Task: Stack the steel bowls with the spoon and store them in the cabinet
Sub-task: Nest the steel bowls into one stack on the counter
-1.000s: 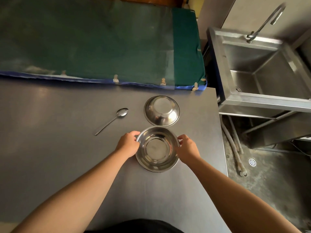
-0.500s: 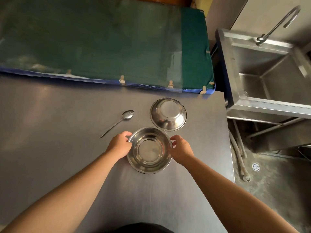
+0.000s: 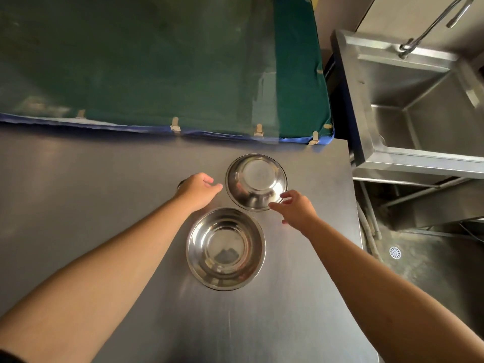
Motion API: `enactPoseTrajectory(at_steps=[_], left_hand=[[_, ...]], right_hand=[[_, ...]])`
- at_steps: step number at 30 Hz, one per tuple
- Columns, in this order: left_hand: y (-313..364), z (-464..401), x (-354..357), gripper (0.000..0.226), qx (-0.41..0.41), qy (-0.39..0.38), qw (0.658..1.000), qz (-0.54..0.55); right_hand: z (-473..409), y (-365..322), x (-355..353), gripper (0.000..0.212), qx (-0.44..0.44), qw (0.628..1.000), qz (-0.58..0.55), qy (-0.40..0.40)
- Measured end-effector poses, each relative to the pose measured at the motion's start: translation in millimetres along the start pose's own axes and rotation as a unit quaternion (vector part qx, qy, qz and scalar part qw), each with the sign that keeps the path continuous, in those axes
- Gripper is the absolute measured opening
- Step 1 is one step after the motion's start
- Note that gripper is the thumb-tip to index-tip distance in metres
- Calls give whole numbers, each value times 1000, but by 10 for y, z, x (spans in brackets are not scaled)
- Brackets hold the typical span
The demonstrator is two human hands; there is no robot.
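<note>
While your left hand (image 3: 199, 191) and right hand (image 3: 293, 208) hang empty, fingers spread | far bowl (image 3: 256, 182) lies between them | right nearer, toward counter's (image 3: 78, 205) far edge.

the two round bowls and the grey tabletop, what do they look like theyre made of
The near upright round bowl looks like polished steel: its inside mirrors the light and a dark shape. The far overturned round bowl looks the same, with a duller flat base and glossy sides. The grey tabletop seems to be brushed sheet steel, judging by its soft, smeared reflections, though a coated surface cannot be ruled out.
</note>
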State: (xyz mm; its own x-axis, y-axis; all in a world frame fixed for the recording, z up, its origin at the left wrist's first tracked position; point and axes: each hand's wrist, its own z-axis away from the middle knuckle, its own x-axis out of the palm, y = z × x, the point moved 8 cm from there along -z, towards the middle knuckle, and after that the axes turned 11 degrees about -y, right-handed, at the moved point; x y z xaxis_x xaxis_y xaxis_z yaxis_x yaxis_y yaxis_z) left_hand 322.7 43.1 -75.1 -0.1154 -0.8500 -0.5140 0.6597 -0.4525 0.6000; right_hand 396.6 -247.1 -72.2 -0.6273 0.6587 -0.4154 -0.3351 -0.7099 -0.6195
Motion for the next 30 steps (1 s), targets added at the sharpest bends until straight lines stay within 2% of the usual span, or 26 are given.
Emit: enactPoseTrajectory(at_steps=[8,11,14,17,19,21,22,25,30], left_hand=[[298,-489,222,96,-35,-79,994,64],[322,-569,295,113,-45,-86,992,78],[352,-655,320,119,-48,-81,992,80],[350,-704,355,127,-67,-91,989,94],[351,-717,375,135,-76,-97,986,111],[347,-726,398,133,-83,-102,984,120],[342,-729,403,127,-88,-104,984,117],[350,-706,397,105,-101,-120,982,107],[386,-688,406,98,-97,-165,966,173]], right_hand=[[-433,44,-248,70,66,994,-80,24],[-514,53,-259,75,70,989,-127,20],[-582,33,-213,77,81,980,-181,-2],[-619,23,-183,70,94,971,-218,-21],[-644,-10,-168,49,85,968,-233,-46],[-663,-45,-135,29,77,964,-240,-78],[-669,-57,-133,27,80,966,-233,-82],[-696,-43,-186,33,105,970,-210,-63],[-633,30,-156,39,123,945,-282,-114]])
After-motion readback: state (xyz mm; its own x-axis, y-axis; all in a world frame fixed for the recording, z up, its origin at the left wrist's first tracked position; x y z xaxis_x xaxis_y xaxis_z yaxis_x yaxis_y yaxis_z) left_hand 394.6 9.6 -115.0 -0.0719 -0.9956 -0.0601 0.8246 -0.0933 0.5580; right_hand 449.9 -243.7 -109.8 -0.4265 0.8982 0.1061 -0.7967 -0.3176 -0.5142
